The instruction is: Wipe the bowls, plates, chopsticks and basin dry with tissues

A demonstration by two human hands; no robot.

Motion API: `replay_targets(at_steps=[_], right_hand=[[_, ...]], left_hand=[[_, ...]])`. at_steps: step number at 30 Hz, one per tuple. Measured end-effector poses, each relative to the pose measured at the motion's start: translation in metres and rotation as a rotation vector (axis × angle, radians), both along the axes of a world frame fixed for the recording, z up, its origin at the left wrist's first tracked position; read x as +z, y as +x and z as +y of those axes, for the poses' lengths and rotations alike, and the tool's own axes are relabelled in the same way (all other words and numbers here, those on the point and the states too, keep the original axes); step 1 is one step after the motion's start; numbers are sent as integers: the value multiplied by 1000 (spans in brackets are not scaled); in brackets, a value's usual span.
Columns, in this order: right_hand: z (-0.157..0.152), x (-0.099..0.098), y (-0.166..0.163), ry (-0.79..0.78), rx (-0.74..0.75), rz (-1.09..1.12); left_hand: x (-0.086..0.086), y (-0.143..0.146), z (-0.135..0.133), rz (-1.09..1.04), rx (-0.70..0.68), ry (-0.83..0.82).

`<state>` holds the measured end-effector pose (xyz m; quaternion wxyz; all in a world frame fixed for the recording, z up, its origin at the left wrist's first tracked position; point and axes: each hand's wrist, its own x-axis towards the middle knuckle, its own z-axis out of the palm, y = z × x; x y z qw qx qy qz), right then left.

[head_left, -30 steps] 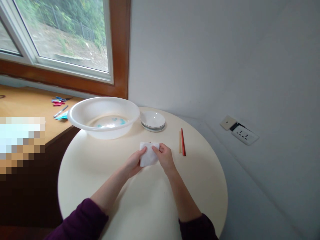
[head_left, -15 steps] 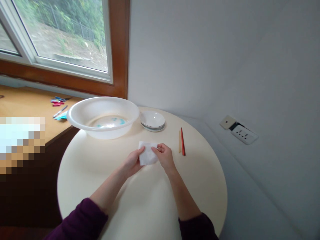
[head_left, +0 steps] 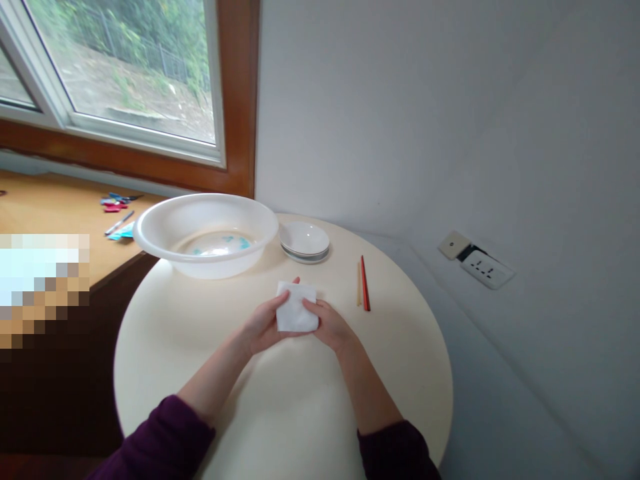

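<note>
A small white square, which looks like a folded tissue point(head_left: 295, 317), is held between both hands above the round table. My left hand point(head_left: 263, 325) grips its left side, thumb on top and fingers underneath, with a fingertip showing past the far edge. On the right side, my right hand point(head_left: 333, 325) pinches it with the thumb lying on its face. The fingers beneath the tissue are mostly hidden.
A large whitish plastic basin point(head_left: 150, 233) stands at the back left of the cream table point(head_left: 280, 413). Stacked white dishes point(head_left: 305, 239) sit beside it. Chopsticks point(head_left: 367, 287) lie to the right. Pen point(head_left: 119, 223) and small items rest on the wooden desk.
My right hand has closed over the tissue's right side, its fingers now under it instead of lifted at the upper right corner. The tissue lies flatter and squarer.
</note>
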<state>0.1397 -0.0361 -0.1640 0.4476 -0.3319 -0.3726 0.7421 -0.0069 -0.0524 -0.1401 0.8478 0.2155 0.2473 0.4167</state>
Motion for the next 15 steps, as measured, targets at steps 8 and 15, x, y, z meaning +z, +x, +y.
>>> replay_targets(at_steps=[8, 15], right_hand=[[5, -3, 1, -13, -59, 112], [1, 6, -1, -39, -74, 236]], left_hand=[[-12, 1, 3, 138, 35, 187], [-11, -1, 4, 115, 38, 296]])
